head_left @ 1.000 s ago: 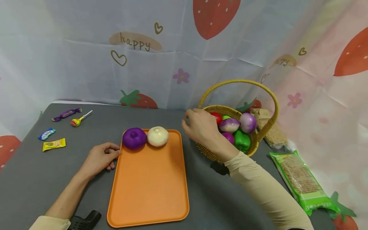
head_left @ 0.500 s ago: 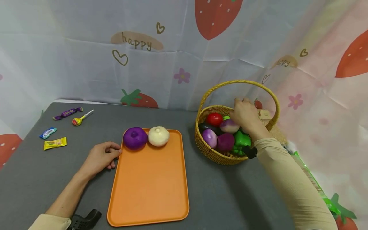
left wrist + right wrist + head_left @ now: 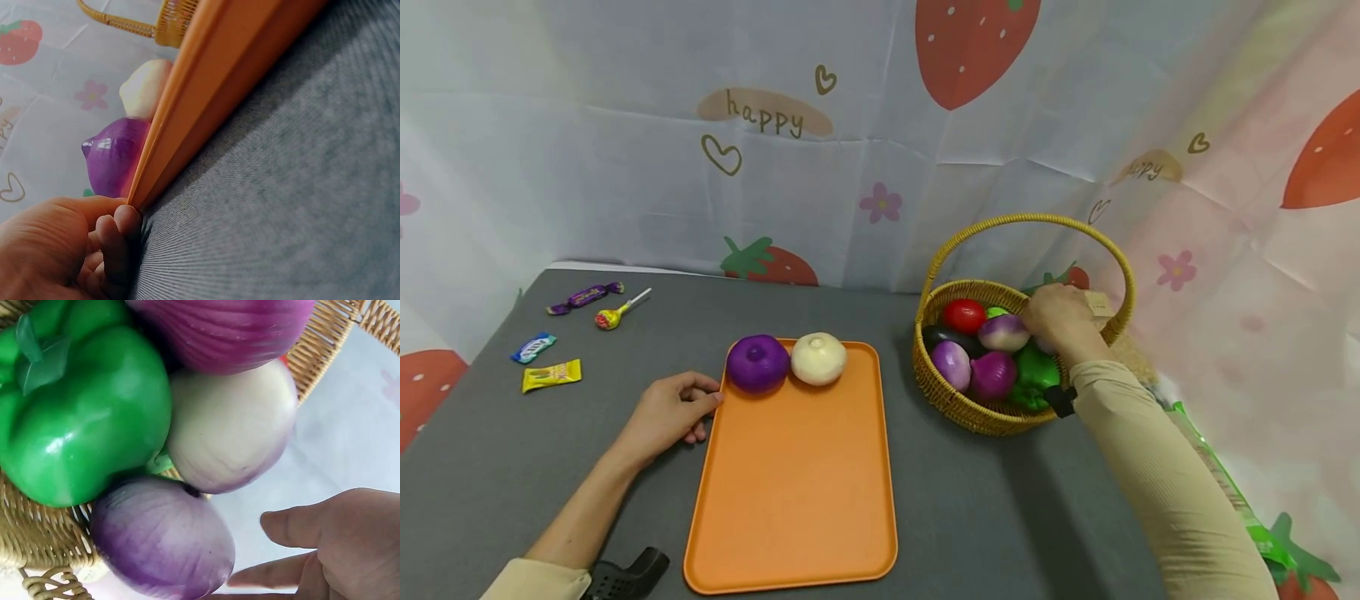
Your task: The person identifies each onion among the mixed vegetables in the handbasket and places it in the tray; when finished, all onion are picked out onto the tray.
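Observation:
My left hand (image 3: 672,414) pinches the left rim of an orange tray (image 3: 797,492), thumb and forefinger meeting at its edge in the left wrist view. A purple, pumpkin-shaped vegetable (image 3: 757,364) and a cream one (image 3: 818,359) sit at the tray's far end. At the right, my right hand (image 3: 1060,321) is over the far right side of a wicker basket (image 3: 955,408). The right wrist view shows its thumb apart and its fingers reaching beside a pale purple onion (image 3: 164,537), not curled round it. A green bell pepper (image 3: 81,412) and a white-and-purple turnip (image 3: 234,428) lie close by.
The basket also holds a red tomato (image 3: 964,316), a dark eggplant (image 3: 953,339) and a magenta onion (image 3: 993,375). Its tall handle (image 3: 1026,218) arches above. Wrapped candies (image 3: 552,376) and a lollipop (image 3: 613,317) lie far left. A partly hidden green bag (image 3: 1221,471) is at right.
My right hand has moved right, from the basket's left side to its far right, then slightly lower and further right. The left hand stays at the tray's rim.

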Demonstrator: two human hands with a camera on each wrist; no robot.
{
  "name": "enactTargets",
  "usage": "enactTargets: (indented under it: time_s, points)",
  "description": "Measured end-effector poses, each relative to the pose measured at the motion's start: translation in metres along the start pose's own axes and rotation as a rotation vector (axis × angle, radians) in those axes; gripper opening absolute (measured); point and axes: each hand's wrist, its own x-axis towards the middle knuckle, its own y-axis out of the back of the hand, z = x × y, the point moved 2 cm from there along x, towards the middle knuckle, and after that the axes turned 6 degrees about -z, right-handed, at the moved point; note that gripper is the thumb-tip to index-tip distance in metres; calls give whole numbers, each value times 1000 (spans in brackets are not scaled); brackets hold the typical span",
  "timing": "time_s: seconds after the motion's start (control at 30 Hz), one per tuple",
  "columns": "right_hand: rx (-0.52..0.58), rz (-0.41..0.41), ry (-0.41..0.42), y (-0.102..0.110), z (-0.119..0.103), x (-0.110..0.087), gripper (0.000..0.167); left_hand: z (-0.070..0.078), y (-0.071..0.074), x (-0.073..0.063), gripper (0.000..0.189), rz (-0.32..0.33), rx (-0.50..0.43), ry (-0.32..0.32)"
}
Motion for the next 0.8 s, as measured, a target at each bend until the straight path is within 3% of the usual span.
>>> enactTargets:
  time_s: [0.13, 0.6, 0.8]
  points:
    - [-19, -2, 16, -2, 2, -1, 36, 0, 0, 0, 34, 1, 4, 0]
    - [26, -6, 20, -12, 5, -1, 47, -2, -1, 1, 34, 4, 9, 9]
    - [40, -19, -15, -13, 7, 2, 47, -2, -1, 2, 32, 6, 13, 7]
